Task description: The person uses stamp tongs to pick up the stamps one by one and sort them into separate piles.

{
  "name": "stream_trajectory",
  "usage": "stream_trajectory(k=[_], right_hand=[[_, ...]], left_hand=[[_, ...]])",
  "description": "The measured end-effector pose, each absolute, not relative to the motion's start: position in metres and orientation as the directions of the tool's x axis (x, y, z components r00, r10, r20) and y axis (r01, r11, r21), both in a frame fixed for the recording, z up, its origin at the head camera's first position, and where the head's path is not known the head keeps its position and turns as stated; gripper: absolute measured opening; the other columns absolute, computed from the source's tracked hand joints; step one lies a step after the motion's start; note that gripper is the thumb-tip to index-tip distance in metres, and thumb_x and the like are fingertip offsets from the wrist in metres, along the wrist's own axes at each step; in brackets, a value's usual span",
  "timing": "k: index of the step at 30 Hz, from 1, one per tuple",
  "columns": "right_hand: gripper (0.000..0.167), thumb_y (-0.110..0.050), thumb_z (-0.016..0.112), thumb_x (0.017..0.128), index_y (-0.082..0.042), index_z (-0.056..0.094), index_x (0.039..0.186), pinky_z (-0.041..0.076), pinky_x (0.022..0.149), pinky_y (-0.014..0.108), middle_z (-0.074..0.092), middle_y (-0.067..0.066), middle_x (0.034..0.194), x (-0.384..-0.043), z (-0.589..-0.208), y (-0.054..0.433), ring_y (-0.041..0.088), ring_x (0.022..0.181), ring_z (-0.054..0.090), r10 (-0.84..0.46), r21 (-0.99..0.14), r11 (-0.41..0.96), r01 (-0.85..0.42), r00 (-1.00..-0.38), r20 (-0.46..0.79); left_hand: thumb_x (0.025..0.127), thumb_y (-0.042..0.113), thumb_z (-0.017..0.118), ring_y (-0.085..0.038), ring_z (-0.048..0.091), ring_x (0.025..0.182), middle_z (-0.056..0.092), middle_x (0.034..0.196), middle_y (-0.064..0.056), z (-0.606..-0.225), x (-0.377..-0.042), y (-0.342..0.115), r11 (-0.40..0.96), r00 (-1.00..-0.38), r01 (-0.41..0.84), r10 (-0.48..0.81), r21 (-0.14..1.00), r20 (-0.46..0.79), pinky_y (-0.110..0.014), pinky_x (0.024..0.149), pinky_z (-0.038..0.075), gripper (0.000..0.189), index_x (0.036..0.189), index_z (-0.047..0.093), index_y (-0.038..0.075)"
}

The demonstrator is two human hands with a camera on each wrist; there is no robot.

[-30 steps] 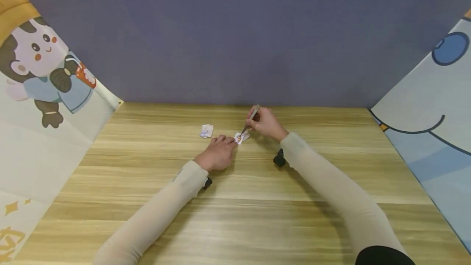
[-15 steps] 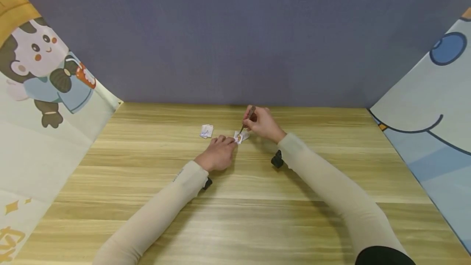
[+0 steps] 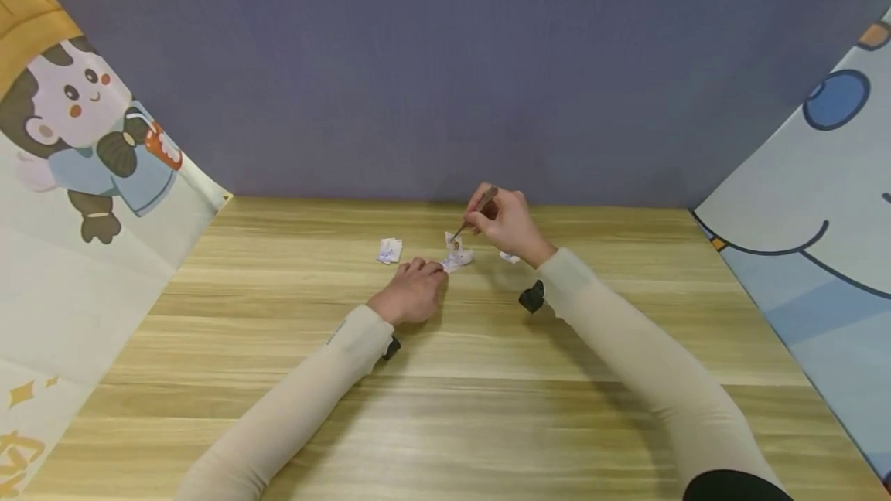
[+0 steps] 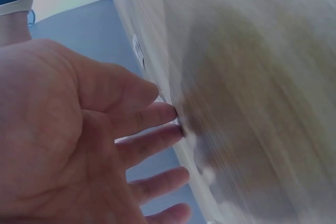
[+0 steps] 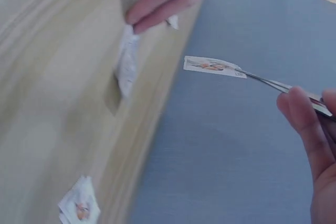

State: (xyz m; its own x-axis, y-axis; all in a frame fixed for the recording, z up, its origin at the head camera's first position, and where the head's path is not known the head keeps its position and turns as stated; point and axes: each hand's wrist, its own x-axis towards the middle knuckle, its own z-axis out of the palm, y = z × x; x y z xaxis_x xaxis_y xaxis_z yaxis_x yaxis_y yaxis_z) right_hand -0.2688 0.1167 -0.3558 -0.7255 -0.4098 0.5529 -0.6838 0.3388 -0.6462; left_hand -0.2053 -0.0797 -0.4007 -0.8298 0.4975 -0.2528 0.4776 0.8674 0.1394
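My right hand [image 3: 513, 226] holds slim metal tweezers [image 5: 270, 83] between thumb and fingers. Their tips grip a postage stamp [image 5: 212, 66] by one edge; it is white-bordered with an orange picture, and overlaps the dark wall in the right wrist view. My left hand [image 3: 411, 291] is low at the table, thumb and forefinger pinching the end of a white, lilac-tinted paper piece [image 3: 459, 259]. In the right wrist view this paper [image 5: 127, 66] tilts, with a shadow beside it. The left hand's other fingers [image 4: 160, 181] extend towards the tabletop.
A small pile of white stamps [image 3: 390, 250] lies left of the hands. More stamps [image 5: 81, 205], one with an orange picture, lie on the right, partly behind my right wrist in the head view. The wood-grain table [image 3: 445, 408] ends at a dark blue-grey wall [image 3: 445, 68].
The stamp in the tweezers has risen off the paper by my left hand, towards the wall. My right hand has moved back with it, uncovering stamps on the right. My left hand stays put.
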Motion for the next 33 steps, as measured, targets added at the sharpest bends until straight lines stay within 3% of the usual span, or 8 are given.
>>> stream_trajectory(k=[5,12,19,23,26,30,33], right_hand=[[0.008,-0.003,0.066,0.087,-0.007,0.06,0.084,0.053,0.052,0.034,0.066,0.006,0.076,-0.268,-0.346,0.129,0.022,0.058,0.064,-0.372,-0.651,0.349,-0.674,-0.737,0.563],[0.009,-0.003,0.067,0.087,-0.005,0.058,0.084,0.054,0.053,0.026,0.066,0.009,0.077,-0.271,-0.345,0.154,0.021,0.059,0.065,-0.341,-0.687,0.36,-0.631,-0.774,0.533],[0.011,-0.002,0.066,0.087,-0.007,0.057,0.084,0.054,0.053,0.035,0.065,0.006,0.076,-0.28,-0.357,0.181,0.02,0.06,0.064,-0.298,-0.724,0.435,-0.535,-0.844,0.445],[0.01,-0.002,0.066,0.087,-0.005,0.057,0.084,0.054,0.053,0.034,0.065,0.01,0.075,-0.287,-0.367,0.195,0.032,0.065,0.065,-0.265,-0.776,0.457,-0.436,-0.899,0.349],[0.009,-0.001,0.065,0.087,-0.002,0.057,0.085,0.055,0.055,0.041,0.066,0.014,0.076,-0.293,-0.376,0.203,0.041,0.069,0.064,-0.251,-0.812,0.447,-0.375,-0.924,0.289],[0.008,0.001,0.064,0.087,0.0,0.056,0.086,0.053,0.059,0.051,0.066,0.017,0.077,-0.3,-0.386,0.211,0.044,0.072,0.064,-0.232,-0.839,0.432,-0.331,-0.94,0.251],[0.008,0.003,0.063,0.086,0.0,0.056,0.086,0.053,0.061,0.05,0.065,0.017,0.077,-0.302,-0.393,0.215,0.042,0.072,0.064,-0.228,-0.844,0.439,-0.309,-0.947,0.228]], left_hand=[[0.095,0.015,0.05,-0.027,0.026,0.133,0.034,0.147,-0.005,-0.401,-0.205,-0.08,0.857,-0.826,0.493,0.516,0.152,-0.227,-0.045,0.109,0.018,0.048,0.141,0.042,0.01],[0.094,0.013,0.049,-0.029,0.026,0.135,0.032,0.148,-0.008,-0.399,-0.209,-0.074,0.831,-0.819,0.524,0.552,0.189,-0.157,-0.046,0.109,0.018,0.051,0.143,0.039,0.008],[0.094,0.008,0.042,-0.029,0.026,0.135,0.034,0.148,-0.007,-0.392,-0.217,-0.054,0.813,-0.807,0.555,0.577,0.176,-0.122,-0.048,0.109,0.02,0.05,0.144,0.039,0.009],[0.095,0.011,0.042,-0.029,0.024,0.137,0.031,0.149,-0.006,-0.39,-0.224,-0.034,0.805,-0.791,0.577,0.593,0.134,-0.154,-0.048,0.109,0.018,0.051,0.146,0.036,0.01],[0.094,0.012,0.043,-0.029,0.023,0.137,0.03,0.15,-0.005,-0.392,-0.229,-0.017,0.799,-0.778,0.592,0.601,0.109,-0.182,-0.048,0.11,0.017,0.052,0.146,0.036,0.011],[0.095,0.012,0.043,-0.029,0.024,0.137,0.03,0.15,-0.005,-0.396,-0.235,0.002,0.788,-0.761,0.608,0.613,0.096,-0.213,-0.049,0.109,0.018,0.05,0.145,0.038,0.011],[0.098,0.016,0.042,-0.028,0.023,0.136,0.029,0.151,-0.004,-0.4,-0.238,0.014,0.785,-0.753,0.613,0.615,0.089,-0.235,-0.049,0.109,0.019,0.048,0.145,0.038,0.011]])
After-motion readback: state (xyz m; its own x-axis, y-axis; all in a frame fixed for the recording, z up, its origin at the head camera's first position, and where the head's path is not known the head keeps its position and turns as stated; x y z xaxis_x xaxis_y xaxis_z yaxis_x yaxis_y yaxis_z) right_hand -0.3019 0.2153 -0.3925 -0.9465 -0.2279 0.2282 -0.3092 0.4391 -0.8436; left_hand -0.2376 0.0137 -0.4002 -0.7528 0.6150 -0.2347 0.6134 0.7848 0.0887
